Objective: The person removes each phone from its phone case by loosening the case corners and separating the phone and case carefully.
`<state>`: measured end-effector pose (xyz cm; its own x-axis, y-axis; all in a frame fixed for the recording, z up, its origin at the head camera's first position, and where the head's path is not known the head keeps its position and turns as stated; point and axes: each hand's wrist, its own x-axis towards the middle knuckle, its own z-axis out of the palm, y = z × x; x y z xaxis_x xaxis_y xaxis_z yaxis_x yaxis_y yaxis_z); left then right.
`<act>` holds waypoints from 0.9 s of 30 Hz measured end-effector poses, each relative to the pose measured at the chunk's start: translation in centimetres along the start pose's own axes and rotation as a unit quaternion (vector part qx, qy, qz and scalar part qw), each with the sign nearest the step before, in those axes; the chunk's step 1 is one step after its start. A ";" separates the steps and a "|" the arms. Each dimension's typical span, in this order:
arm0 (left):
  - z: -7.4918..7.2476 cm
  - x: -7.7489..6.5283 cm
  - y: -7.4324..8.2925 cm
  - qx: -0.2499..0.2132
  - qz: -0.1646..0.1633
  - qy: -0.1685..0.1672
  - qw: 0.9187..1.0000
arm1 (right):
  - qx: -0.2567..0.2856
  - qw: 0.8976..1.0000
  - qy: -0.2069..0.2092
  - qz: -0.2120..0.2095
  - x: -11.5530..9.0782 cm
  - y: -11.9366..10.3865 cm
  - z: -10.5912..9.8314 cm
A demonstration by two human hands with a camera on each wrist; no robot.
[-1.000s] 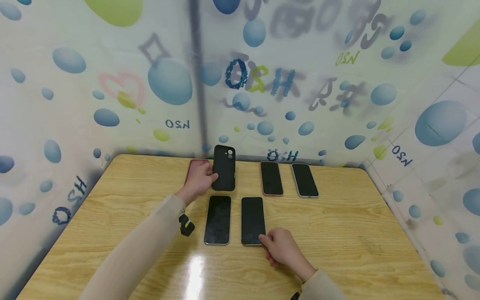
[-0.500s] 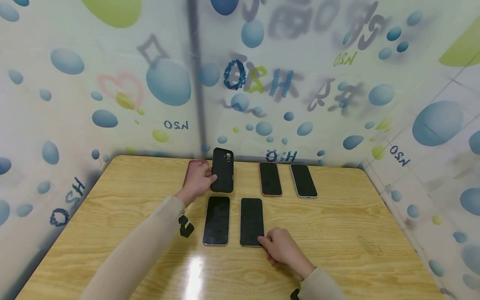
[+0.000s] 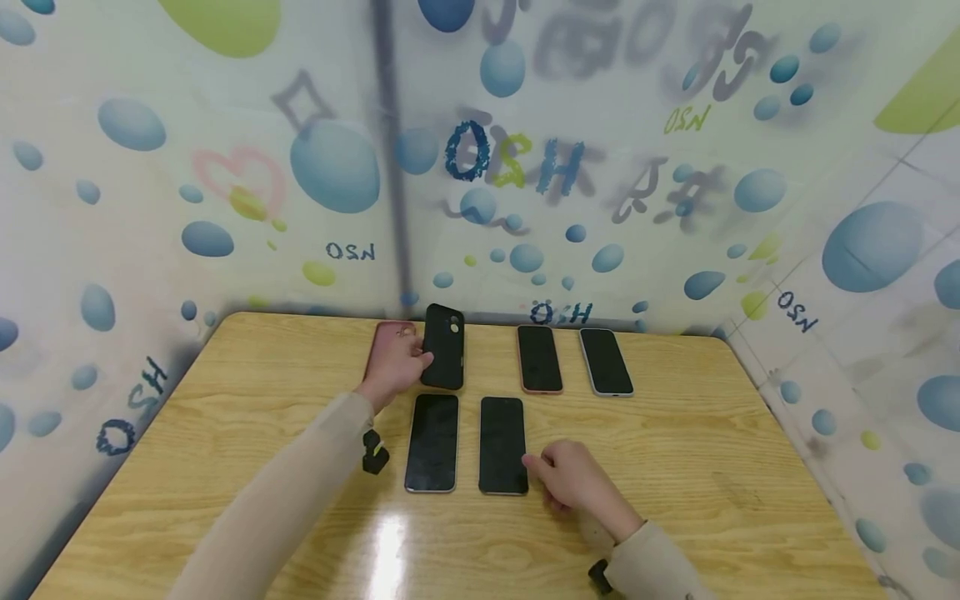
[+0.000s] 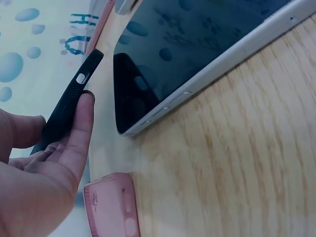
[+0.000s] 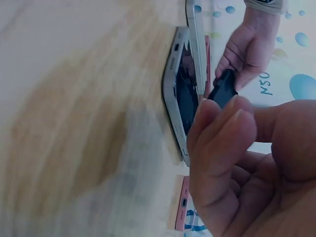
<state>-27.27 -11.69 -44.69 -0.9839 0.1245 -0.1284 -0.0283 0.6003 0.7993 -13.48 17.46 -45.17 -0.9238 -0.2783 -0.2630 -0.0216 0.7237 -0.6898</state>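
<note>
My left hand (image 3: 393, 364) pinches a black phone case (image 3: 445, 350) by its left side, holding it raised and tilted near the table's back edge. In the left wrist view, thumb and fingers grip the case (image 4: 66, 103) from opposite sides. Partly behind that hand lies a pink phone case (image 3: 384, 337). Toward me two dark-screened phones lie side by side, a left one (image 3: 432, 442) and a right one (image 3: 503, 446). My right hand (image 3: 576, 477) is beside the right phone's lower right edge, fingers loosely bent with nothing between them, fingertips close to that edge.
Further back to the right lie a pink-edged phone (image 3: 539, 358) and a white-edged phone (image 3: 606, 362), both screen up. A patterned wall (image 3: 480, 225) rises directly behind the wooden table (image 3: 697, 467), with another along the right side.
The black case has come down a little and leans more in my left hand. My right hand has slid off the near right phone's corner, slightly up and to the right.
</note>
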 end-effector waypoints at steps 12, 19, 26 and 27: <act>0.5 0.6 -0.2 -0.004 -0.040 -0.019 0.999 | -0.003 1.000 0.008 0.003 0.7 -0.1 -0.8; 0.6 0.7 -0.3 0.040 -0.026 -0.005 0.999 | 0.004 1.000 0.008 0.002 0.9 0.0 -0.9; 0.8 0.7 -0.1 0.123 -0.028 0.013 0.992 | 0.005 1.000 0.012 0.009 1.0 0.1 -0.8; 0.8 0.8 0.0 0.126 -0.031 0.009 0.991 | 0.005 1.000 0.013 0.011 1.0 0.1 -0.8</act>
<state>-27.88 -10.95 -45.25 -0.9846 0.0681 -0.1609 -0.0465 0.7856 0.6169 -14.77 17.77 -44.93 -0.9337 -0.2460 -0.2601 0.0017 0.7234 -0.6905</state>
